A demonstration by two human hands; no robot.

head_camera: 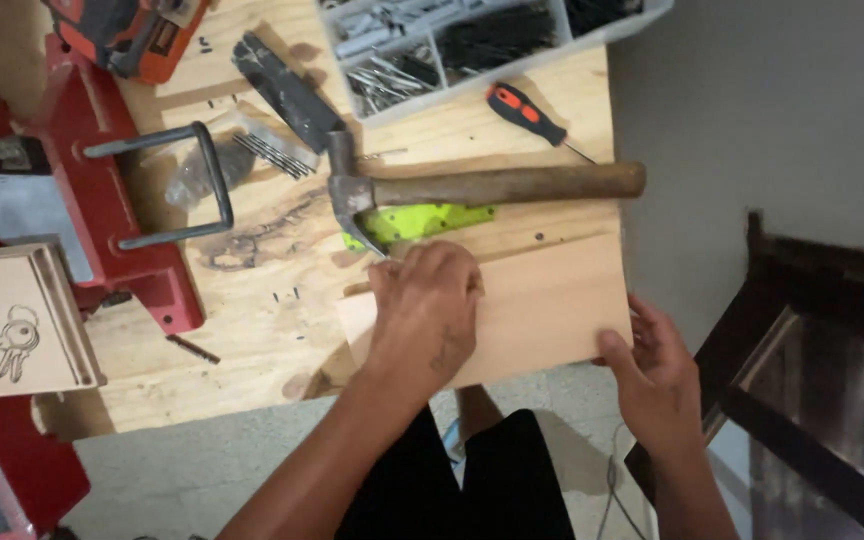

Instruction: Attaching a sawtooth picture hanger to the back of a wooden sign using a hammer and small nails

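A pale wooden board (pixel 542 300) lies on the plywood workbench (pixel 252 330), its right end overhanging the edge. My left hand (pixel 424 310) rests flat on the board's left part, fingers together pressing down. My right hand (pixel 652 370) grips the board's lower right corner, thumb on top. Just beyond the board lies a claw hammer (pixel 482 187) with a brown wooden handle, head to the left. A bright green flat piece (pixel 422 220) shows partly under the hammer.
A grey compartment tray (pixel 472 45) of nails and screws sits at the back, with an orange-and-black screwdriver (pixel 527 112) beside it. A red machine (pixel 82 190) and an engraved wooden plaque (pixel 12 320) stand at left. A dark frame (pixel 812 380) stands at right.
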